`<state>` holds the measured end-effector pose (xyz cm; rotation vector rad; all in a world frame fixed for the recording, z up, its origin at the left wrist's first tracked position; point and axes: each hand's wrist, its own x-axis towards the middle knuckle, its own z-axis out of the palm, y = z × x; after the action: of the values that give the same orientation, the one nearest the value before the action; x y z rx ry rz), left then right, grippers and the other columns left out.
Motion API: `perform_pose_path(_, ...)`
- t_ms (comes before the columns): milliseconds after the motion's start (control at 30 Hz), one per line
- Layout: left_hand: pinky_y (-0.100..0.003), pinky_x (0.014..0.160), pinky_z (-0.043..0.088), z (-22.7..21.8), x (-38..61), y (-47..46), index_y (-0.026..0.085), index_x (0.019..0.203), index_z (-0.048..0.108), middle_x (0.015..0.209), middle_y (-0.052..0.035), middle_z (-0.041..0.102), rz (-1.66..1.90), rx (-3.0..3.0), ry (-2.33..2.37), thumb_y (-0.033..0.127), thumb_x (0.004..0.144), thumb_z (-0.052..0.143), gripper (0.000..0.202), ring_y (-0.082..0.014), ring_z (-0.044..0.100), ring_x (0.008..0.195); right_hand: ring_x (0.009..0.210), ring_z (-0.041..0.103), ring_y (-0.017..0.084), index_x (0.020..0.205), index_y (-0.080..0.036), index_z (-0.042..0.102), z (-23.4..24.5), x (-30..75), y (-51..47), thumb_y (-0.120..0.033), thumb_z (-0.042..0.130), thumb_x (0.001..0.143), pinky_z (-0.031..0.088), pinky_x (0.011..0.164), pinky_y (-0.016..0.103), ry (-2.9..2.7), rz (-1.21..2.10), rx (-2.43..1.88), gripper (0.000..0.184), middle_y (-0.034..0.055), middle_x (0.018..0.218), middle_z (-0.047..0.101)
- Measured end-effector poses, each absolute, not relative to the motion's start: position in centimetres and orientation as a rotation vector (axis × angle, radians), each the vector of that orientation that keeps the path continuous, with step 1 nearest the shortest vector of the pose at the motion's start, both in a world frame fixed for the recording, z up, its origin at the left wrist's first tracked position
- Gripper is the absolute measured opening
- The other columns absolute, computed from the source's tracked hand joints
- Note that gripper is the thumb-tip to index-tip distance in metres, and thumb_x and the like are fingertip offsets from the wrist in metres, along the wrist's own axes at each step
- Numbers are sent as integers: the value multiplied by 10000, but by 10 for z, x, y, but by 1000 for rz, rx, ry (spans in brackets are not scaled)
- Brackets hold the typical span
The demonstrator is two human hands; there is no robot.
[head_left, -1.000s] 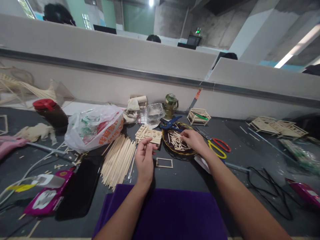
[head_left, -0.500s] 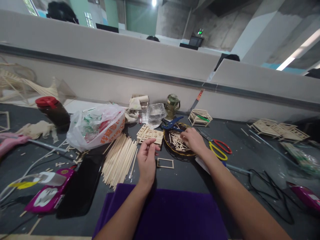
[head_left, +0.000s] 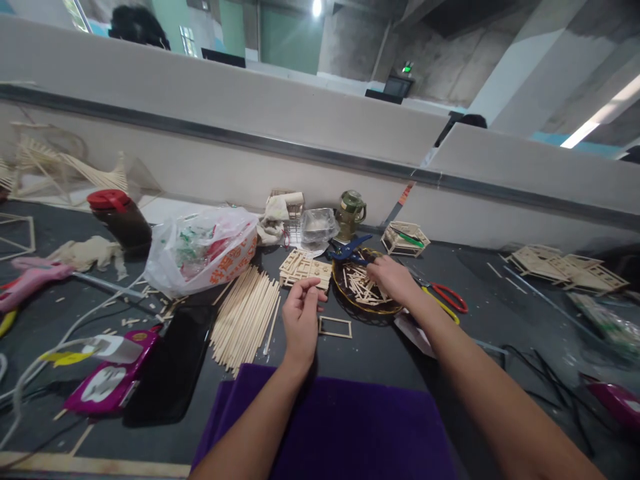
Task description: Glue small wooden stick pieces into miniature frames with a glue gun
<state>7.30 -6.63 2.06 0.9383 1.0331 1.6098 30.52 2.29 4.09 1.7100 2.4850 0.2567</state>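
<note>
My left hand (head_left: 302,313) hovers over the dark table with its fingers curled and thumb pressed to fingertips; what it pinches, if anything, is too small to make out. Just right of it lies a small rectangular stick frame (head_left: 335,327). My right hand (head_left: 394,279) reaches into a round gold-rimmed dish (head_left: 350,305) of short wooden sticks, fingers bent down among the pieces. A flat wooden lattice assembly (head_left: 306,267) lies beyond my left hand. A bundle of long wooden sticks (head_left: 246,316) is spread to the left.
A plastic bag (head_left: 203,248), red-lidded jar (head_left: 119,219), blue cutter (head_left: 347,249), red and yellow scissors (head_left: 447,300), small stick models (head_left: 405,238), a black phone (head_left: 173,363), magenta tool (head_left: 110,385), cables (head_left: 550,373) and purple cloth (head_left: 340,433) crowd the table. A grey partition (head_left: 250,133) backs it.
The view has shifted slightly, moving everything a little right and down. My right hand stays in the dish, nudged slightly among the sticks; my left hand keeps its curled pose.
</note>
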Motion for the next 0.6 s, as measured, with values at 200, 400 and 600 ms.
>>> perform_pose_path(200, -226, 595, 446, 20, 73, -65, 171, 967, 626, 721, -15, 624, 1605, 923, 1020, 371, 836, 572, 245, -133, 575, 676, 924, 531, 179, 950, -217, 670, 50, 313, 24, -193, 498, 877, 357, 766, 238, 2462, 184, 1848, 188, 54, 929, 653)
perform_pose_path(400, -224, 592, 450, 19, 73, -65, 167, 965, 625, 716, -19, 621, 1594, 932, 1024, 353, 850, 556, 230, -134, 578, 679, 877, 577, 186, 774, -227, 742, 41, 317, 22, -153, 584, 791, 380, 739, 238, 2356, 69, 1807, 175, 58, 818, 675)
perform_pose_path(600, -219, 586, 450, 20, 72, -65, 168, 967, 624, 719, -16, 622, 1589, 915, 1019, 356, 847, 560, 232, -130, 574, 677, 915, 572, 226, 831, -216, 755, 33, 319, 21, -133, 519, 815, 392, 729, 274, 2279, 135, 1875, 250, 97, 872, 676)
